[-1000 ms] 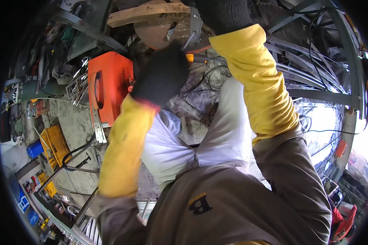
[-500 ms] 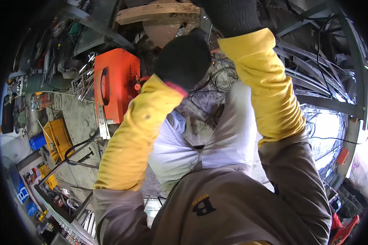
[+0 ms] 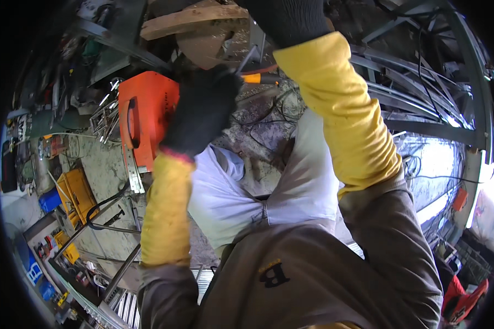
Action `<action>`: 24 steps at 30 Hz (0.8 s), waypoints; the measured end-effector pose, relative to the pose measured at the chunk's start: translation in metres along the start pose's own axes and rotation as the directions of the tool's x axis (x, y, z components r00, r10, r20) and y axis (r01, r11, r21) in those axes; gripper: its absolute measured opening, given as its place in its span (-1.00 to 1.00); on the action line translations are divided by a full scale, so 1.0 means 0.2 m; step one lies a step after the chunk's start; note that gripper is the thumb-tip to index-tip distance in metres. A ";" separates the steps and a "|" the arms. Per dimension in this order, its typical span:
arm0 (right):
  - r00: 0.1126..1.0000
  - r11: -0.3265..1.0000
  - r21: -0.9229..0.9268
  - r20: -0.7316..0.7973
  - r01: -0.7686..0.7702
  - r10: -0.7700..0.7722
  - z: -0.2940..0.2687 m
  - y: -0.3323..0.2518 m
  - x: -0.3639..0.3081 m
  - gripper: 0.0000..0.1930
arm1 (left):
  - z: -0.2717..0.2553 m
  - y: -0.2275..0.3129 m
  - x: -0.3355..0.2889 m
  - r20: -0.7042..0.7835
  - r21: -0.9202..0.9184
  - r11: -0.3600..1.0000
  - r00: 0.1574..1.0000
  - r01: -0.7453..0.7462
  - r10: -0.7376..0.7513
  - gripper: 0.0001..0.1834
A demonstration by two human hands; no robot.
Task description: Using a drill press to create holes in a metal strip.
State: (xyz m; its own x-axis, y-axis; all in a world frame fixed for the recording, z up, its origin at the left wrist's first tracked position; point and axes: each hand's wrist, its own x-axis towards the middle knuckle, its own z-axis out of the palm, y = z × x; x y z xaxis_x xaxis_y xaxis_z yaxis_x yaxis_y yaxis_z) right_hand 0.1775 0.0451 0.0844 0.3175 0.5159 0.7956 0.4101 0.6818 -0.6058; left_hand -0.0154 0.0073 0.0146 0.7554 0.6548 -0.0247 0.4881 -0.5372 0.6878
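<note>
My left hand [image 3: 203,112], in a black knit glove, is closed and slightly smeared by motion, just right of an orange-red metal box [image 3: 152,104] with a black handle. A thin grey rod [image 3: 247,60] meets its fingertips; what the fingers hold is hidden. Beside them lies an orange-and-black handle [image 3: 260,79]. My right hand [image 3: 293,22], gloved in black too, reaches past the top edge, so its fingers are out of sight. It is near an upright metal piece [image 3: 256,37] and a wooden beam [image 3: 195,21]. Yellow sleeves cover both forearms.
Steel bars and frames [image 3: 417,93] fill the right side. Cables [image 3: 271,118] lie on the floor between my legs and the work. On the left stand a yellow case [image 3: 79,189], a blue box [image 3: 50,201] and a rack of tools [image 3: 85,274].
My left hand has moved left and down, uncovering the orange-and-black handle and overlapping the orange-red box's right side. My right hand and the surroundings have shifted slightly left in the picture.
</note>
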 end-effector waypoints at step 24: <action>0.962 0.952 0.138 0.042 -0.273 0.270 0.02 -0.07 -0.06 -0.63 | 0.10 -0.17 0.01 -0.128 0.622 0.709 0.851 -0.331 0.510 -0.91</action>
State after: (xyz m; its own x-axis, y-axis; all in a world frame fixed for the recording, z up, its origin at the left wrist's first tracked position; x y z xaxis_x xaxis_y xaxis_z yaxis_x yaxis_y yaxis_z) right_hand 0.1636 0.0304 0.0831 0.3797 0.7021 0.6024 0.1863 0.5797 -0.7932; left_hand -0.0222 0.0156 -0.0235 0.8355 0.3515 0.4223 0.3681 -0.9287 0.0446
